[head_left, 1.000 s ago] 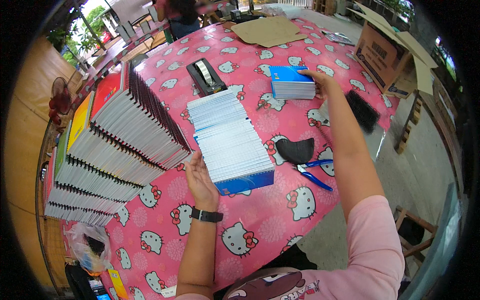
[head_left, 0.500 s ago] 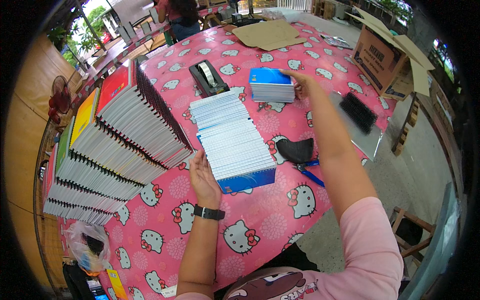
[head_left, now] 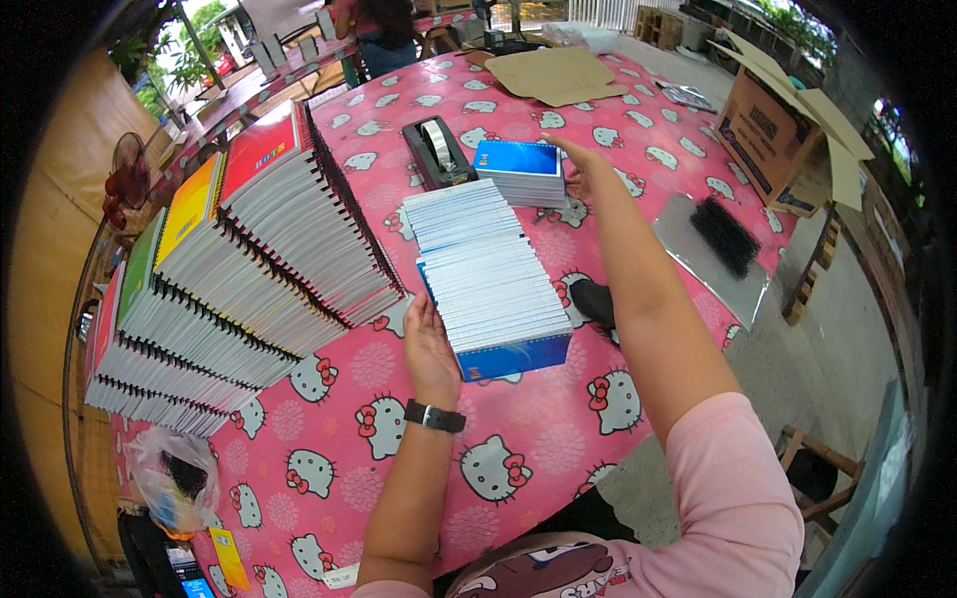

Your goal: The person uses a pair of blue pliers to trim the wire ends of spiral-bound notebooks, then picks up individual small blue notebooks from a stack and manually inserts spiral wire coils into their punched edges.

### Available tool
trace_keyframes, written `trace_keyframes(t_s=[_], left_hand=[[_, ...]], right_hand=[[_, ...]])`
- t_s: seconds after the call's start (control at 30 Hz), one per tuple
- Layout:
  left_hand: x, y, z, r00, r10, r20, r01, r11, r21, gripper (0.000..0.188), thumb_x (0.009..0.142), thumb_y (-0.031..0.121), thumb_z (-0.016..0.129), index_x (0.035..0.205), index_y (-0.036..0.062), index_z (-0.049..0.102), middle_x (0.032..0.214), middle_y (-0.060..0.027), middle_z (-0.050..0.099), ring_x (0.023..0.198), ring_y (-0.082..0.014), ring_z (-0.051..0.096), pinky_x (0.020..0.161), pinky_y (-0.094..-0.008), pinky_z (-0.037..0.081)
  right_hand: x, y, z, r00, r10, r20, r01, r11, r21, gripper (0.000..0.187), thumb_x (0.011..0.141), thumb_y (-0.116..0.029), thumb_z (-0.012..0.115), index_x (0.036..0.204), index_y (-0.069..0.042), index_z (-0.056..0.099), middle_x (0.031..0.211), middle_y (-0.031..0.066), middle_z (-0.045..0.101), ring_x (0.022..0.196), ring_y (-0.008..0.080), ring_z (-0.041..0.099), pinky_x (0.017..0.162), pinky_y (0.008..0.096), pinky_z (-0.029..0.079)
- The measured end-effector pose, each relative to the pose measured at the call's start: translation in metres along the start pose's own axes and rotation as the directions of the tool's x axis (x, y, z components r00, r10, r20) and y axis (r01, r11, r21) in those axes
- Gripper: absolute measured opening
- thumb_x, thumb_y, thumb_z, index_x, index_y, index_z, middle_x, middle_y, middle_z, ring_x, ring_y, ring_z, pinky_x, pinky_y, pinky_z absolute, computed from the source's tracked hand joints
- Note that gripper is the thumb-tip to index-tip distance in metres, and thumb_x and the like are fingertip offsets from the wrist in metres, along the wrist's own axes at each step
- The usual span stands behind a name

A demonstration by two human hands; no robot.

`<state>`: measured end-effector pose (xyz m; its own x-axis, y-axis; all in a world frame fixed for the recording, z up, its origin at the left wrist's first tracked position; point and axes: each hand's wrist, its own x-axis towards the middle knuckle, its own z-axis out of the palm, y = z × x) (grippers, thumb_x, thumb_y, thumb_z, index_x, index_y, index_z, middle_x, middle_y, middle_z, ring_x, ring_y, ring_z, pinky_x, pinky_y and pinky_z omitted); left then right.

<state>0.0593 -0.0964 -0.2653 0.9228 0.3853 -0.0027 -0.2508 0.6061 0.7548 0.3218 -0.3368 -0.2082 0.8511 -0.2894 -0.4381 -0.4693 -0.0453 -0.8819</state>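
In the middle of the table stands a long row of small blue-covered notepads [head_left: 498, 299], packed on edge with their white page edges up. My left hand [head_left: 431, 349] lies flat along the row's near left side, fingers stretched. Beyond the row's far end sits a short stack of blue notepads [head_left: 518, 159], the top cover facing up. At that stack's right side is my right hand [head_left: 588, 171], its fingers apart and not wrapped round the stack; whether they touch it I cannot tell. A black tape dispenser [head_left: 439, 151] stands just left of the stack.
Tall piles of spiral-bound notebooks [head_left: 309, 214] fill the left side. Black binding coils [head_left: 726, 236] lie on a clear plastic sheet at right, near an open carton [head_left: 768, 130]. A black object [head_left: 592, 299] shows partly beside my right arm. Flat cardboard [head_left: 553, 75] lies far back.
The short blue stack has slid left, closer to the tape dispenser and the row's far end. My right hand has come off its top cover. My right forearm now hides the blue-handled pliers.
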Motion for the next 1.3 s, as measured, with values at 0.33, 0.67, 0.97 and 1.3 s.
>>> trace_keyframes(t_s=[0.33,0.67,0.97,1.3], left_hand=[[0.003,-0.004,-0.004,0.998,-0.006,0.056,0.008,1.000,-0.029,0.047,0.096,0.036,0.039,0.123,-0.0024,0.047,0.122,-0.0132,0.051,0.117,-0.0222,0.043,0.103,-0.0351,0.030],[0.003,-0.004,-0.007,0.997,-0.027,0.068,0.029,0.999,-0.031,0.049,0.096,0.037,0.038,0.126,-0.0014,0.042,0.128,-0.0146,0.046,0.122,-0.0231,0.040,0.105,-0.0346,0.028],[0.001,-0.002,-0.003,0.996,0.001,0.094,-0.002,1.000,0.005,0.052,0.096,0.039,0.037,0.128,-0.0022,0.041,0.129,-0.0159,0.045,0.123,-0.0242,0.038,0.107,-0.0352,0.026],[0.010,-0.001,-0.009,0.999,-0.027,0.043,0.028,0.999,-0.016,0.061,0.093,0.043,0.043,0.131,-0.0039,0.035,0.134,-0.0170,0.039,0.128,-0.0250,0.033,0.110,-0.0359,0.022]], right_hand=[[-0.029,0.000,0.007,0.997,-0.018,0.077,0.008,0.992,0.130,0.087,0.054,-0.054,0.081,0.114,0.001,0.050,0.093,0.0131,0.061,0.080,0.0244,0.063,0.073,0.0395,0.052],[-0.058,-0.008,0.011,0.972,-0.039,0.231,0.022,0.997,0.075,0.074,0.055,-0.051,0.081,0.106,-0.005,0.054,0.088,0.0070,0.058,0.082,0.0197,0.061,0.073,0.0368,0.052],[-0.016,0.004,0.016,0.946,-0.070,0.316,0.016,0.985,0.171,0.065,0.060,-0.035,0.082,0.112,-0.004,0.056,0.099,0.0124,0.066,0.077,0.0270,0.065,0.071,0.0420,0.054],[-0.131,0.001,-0.058,0.636,-0.765,-0.102,0.770,0.637,0.026,0.080,0.056,-0.024,0.082,0.120,0.006,0.046,0.105,0.0156,0.060,0.091,0.0206,0.060,0.079,0.0337,0.049]])
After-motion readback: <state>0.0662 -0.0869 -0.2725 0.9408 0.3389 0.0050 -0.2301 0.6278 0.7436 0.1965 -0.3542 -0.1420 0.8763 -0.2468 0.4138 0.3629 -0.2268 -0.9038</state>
